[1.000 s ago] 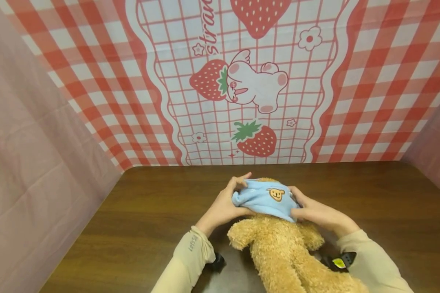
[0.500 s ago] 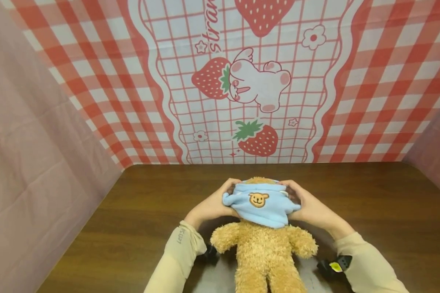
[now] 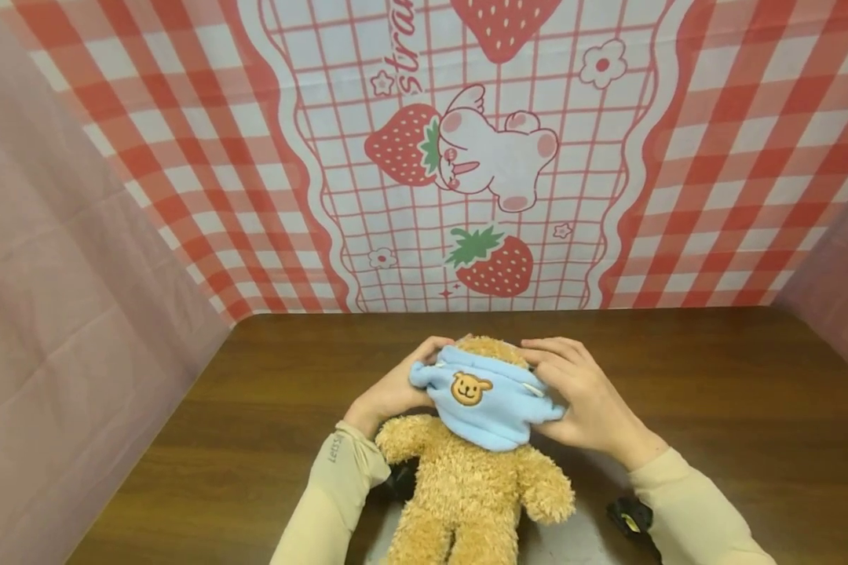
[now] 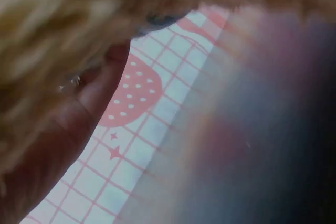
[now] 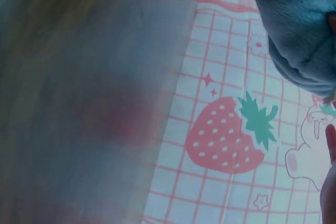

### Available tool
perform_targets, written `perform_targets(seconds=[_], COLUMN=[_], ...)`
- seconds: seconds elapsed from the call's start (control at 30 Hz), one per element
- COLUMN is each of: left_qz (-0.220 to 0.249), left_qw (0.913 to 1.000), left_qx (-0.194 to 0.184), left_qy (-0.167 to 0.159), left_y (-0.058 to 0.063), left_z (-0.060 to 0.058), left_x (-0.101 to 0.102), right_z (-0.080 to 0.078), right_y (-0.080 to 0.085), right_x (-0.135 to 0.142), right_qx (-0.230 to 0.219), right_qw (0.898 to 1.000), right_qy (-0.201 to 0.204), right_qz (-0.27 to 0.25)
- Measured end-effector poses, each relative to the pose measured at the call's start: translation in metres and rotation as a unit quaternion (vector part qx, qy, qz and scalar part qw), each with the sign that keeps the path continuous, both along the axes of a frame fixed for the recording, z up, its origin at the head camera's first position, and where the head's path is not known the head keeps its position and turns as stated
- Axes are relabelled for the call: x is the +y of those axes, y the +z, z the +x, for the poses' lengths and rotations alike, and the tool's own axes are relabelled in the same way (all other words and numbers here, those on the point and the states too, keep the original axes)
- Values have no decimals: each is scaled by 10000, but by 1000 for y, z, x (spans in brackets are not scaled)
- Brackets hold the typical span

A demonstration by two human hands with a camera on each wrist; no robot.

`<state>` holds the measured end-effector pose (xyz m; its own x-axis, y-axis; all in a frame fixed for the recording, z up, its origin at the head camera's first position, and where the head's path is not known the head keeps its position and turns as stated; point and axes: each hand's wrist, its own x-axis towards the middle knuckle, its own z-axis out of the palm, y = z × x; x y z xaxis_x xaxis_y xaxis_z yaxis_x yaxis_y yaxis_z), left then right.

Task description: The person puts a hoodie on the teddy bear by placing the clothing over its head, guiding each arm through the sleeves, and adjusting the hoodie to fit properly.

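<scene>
A golden-brown teddy bear (image 3: 459, 479) lies face up on the table, its arms spread. Bunched round its head is a small light-blue doll shirt (image 3: 495, 404) with an embroidered bear face; only the furry crown shows above the cloth. On one side my left hand (image 3: 392, 388) grips shirt and head together, its fingertips hidden behind them. My right hand (image 3: 583, 404) holds the shirt's other side, fingers along the upper edge and thumb low near a sleeve. Brown fur (image 4: 58, 45) fills the left wrist view's upper part. Blue cloth (image 5: 299, 40) shows in the right wrist view.
The dark wooden table (image 3: 735, 408) meets a red-and-white strawberry cloth (image 3: 495, 180) at the back. Pink drapes (image 3: 99, 259) hang at the sides. A black wrist device (image 3: 629, 515) sits by the right sleeve, and a grey surface shows under the bear.
Both hands, with the bear and shirt, have shifted left, and the bear has straightened from its slant. The right hand's fingers have moved up to the shirt's upper edge. More of the crown shows.
</scene>
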<state>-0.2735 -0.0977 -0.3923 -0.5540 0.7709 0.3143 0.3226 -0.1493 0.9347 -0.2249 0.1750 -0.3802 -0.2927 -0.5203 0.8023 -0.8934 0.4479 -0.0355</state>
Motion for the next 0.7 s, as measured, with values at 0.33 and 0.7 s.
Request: perform_targets(seconds=[0.33,0.7], left_qz=[-7,-287], left_qw=[9960,9919], left_qx=[717,515], left_qy=[529,1124], left_y=[5,-1], left_z=[0,6], left_x=[6,13], right_z=[2,12], right_y=[3,2], right_x=[4,2], right_qx=[70,-806], right_qw=[9996,9846], right_qy=[-207,-1527], right_qz=[-180,262])
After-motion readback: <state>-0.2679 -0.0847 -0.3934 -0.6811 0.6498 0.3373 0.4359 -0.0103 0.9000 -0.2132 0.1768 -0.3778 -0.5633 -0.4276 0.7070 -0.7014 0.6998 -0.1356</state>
